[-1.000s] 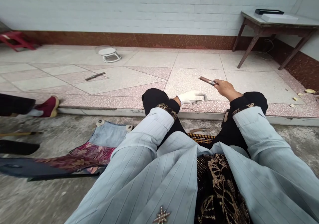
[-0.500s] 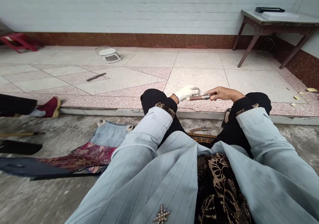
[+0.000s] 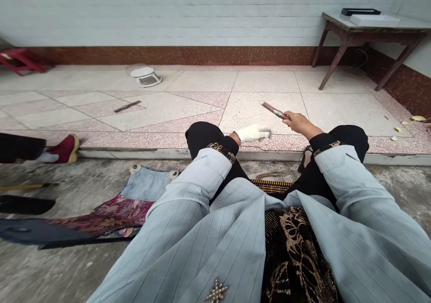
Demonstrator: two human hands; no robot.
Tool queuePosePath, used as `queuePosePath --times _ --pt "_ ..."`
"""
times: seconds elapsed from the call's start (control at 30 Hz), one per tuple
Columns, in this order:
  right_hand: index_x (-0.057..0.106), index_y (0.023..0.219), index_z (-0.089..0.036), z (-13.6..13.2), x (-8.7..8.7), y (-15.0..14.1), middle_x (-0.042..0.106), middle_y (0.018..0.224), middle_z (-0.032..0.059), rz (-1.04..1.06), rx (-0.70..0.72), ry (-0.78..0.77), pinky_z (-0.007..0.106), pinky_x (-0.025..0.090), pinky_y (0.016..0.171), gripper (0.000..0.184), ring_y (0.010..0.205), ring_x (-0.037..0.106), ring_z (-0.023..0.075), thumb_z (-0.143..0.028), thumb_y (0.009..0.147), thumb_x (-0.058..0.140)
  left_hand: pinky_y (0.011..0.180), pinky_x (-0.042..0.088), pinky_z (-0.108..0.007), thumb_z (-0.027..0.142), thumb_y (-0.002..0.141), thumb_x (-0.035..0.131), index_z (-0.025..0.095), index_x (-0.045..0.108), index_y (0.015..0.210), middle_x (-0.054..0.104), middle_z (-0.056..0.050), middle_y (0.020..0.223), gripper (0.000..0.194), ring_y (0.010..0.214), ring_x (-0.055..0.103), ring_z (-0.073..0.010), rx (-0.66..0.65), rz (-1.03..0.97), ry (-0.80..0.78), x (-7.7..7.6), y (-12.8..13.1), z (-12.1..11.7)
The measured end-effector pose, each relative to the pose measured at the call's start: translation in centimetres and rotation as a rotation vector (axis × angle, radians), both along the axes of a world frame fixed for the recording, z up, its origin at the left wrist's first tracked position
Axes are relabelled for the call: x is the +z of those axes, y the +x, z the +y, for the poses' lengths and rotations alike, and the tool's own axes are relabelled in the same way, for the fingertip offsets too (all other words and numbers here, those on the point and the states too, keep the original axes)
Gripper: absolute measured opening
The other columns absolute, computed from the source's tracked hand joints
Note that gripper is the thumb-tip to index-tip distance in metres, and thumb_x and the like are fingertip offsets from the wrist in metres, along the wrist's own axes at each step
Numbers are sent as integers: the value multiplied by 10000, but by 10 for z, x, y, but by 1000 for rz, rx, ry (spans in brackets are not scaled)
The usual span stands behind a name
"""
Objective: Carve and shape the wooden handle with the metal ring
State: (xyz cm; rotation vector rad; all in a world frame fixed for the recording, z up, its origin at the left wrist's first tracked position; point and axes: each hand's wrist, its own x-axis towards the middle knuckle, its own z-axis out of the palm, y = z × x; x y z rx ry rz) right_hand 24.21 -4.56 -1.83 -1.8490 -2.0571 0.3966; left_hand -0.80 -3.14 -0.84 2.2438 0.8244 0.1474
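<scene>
My right hand, bare, is closed around one end of a brown stick-like tool with a silvery band near my fingers. Its pale far end points up and left, above the tiled step. My left hand wears a white knit glove. It rests low by my left knee, apart from the tool, with fingers loosely stretched and bent down at the tips; nothing shows in them. A thin dark wire or twig lies just below the glove.
Another dark stick lies on the tiles, before a low white stool. A wooden table stands at the back right. Left are a red stool, another person's red shoe and a patterned cloth. A curved brown piece lies between my legs.
The tool has left my gloved left hand. My right hand has swung its far end up and away, while my left hand has dropped slightly.
</scene>
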Motion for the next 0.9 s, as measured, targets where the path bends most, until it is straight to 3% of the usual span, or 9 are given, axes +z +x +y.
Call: queuePosePath --times 0.1,0.23,0.4,0.47,0.57,0.67,0.73,0.8,0.9 --pt "675 1231 -207 -3 1 2 698 1036 131 -252 91 -55 335 426 749 358 925 621 266 -307 900 583 608 380 -282 310 880 514 186 713 920 586 -31 655 237 608 523 -146 -5 -5 66 3 -3 2" --pt "720 1194 -239 -6 6 3 716 1040 88 -298 200 -205 304 424 742 350 907 625 227 -251 861 614 625 364 -263 264 868 476 167 700 883 578 -16 698 244 619 495 -129 -24 8 149 2 -2 8" --pt "700 1247 -202 -14 10 8 631 670 10 -36 335 -641 247 358 546 427 548 483 110 -276 828 663 701 369 -263 253 852 527 153 707 848 631 -19 750 206 713 529 -136 -5 -38 118 8 -7 6" --pt "701 1232 -170 -18 11 10 565 595 -23 117 450 -767 239 330 523 456 511 424 94 -334 807 700 711 372 -278 268 865 550 147 721 891 648 -30 747 211 740 542 -149 40 -59 63 12 -10 3" --pt "709 1181 -152 -23 16 10 576 650 -28 286 635 -850 230 343 556 486 567 448 90 -418 776 747 700 376 -302 296 890 562 138 728 939 656 -53 737 234 748 548 -164 68 -67 30 13 -10 -1" --pt "697 1165 -139 -28 23 6 585 714 -20 391 744 -850 225 351 571 472 601 456 87 -434 799 743 695 391 -315 362 891 583 141 724 980 657 -59 744 276 750 539 -165 91 -73 -19 6 -6 0" --pt "690 1150 -137 -30 27 2 559 705 -22 469 731 -770 223 342 554 421 582 431 82 -412 833 719 709 407 -330 429 882 599 147 720 1009 658 -65 747 332 781 544 -179 118 -78 -77 -2 -3 1" --pt "673 1160 -142 -32 29 -2 528 687 -23 571 600 -602 223 327 530 360 561 406 83 -361 874 674 720 421 -354 480 877 602 157 720 1022 660 -82 751 373 814 562 -203 137 -79 -121 -8 -2 0" --pt "637 1237 -130 -28 27 -7 516 678 -11 599 266 -352 232 312 502 352 533 391 89 -248 909 591 713 435 -391 499 877 597 194 724 1029 667 -110 763 364 826 595 -235 136 -78 -136 -12 -3 -1"
